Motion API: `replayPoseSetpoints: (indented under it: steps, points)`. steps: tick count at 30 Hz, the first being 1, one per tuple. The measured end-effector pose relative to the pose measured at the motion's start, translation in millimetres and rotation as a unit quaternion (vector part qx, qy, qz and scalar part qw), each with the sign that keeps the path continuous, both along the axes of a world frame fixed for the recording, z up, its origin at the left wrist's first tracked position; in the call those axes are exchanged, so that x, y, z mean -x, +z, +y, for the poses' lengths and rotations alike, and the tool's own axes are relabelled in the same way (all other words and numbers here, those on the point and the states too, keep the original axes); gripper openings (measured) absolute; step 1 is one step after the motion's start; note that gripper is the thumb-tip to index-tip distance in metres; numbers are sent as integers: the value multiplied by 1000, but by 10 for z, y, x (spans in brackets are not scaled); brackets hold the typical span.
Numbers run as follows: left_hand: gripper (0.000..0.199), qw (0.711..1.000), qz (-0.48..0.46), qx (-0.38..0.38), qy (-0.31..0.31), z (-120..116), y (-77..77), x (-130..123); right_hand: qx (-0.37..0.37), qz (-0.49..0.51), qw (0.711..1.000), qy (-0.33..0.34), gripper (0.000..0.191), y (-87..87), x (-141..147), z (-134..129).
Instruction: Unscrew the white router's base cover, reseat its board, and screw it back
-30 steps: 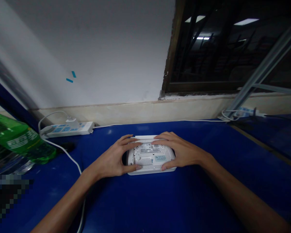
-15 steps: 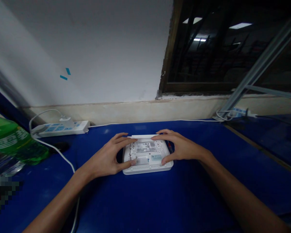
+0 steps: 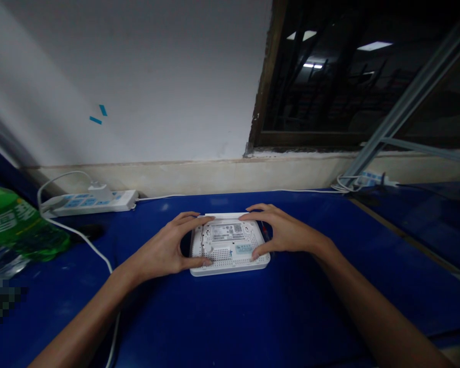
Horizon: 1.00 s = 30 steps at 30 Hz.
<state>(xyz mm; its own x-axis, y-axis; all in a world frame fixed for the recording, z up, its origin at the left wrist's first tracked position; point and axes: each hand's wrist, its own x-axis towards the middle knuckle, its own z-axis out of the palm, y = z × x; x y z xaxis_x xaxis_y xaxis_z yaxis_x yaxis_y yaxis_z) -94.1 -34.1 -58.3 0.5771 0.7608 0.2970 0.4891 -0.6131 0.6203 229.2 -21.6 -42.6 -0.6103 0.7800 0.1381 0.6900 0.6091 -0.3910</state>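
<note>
The left hand [image 3: 166, 248] comes in from the near left, its forearm slanting up and inward, palm facing right. Its thumb lies on the near left part of the white device [image 3: 230, 244], and its fingers arch over to the far left edge, so the hand is clamped on that end. The right hand [image 3: 281, 230] mirrors it from the near right: thumb on the device's near right part, fingers curved to the far edge, clamped on the right end. The two hands are apart, with the labelled, perforated face showing between them. The device lies flat on the blue table [image 3: 230, 317], near the middle. A white power strip [image 3: 95, 202] lies at the far left, and a green bottle [image 3: 17, 225] is at the left.
</note>
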Motion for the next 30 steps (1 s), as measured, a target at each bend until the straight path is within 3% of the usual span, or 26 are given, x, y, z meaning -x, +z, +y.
replayPoseSetpoints:
  steps: [17, 30]
  points:
    - [81, 1000, -18, 25, 2, 14, 3, -23, 4, -18, 1000, -5, 93, 81, 118, -55]
    - [78, 999, 36, -5, 1, 44, 21, -44, 12, -100, 995, -23, 79, 227, 257, -75]
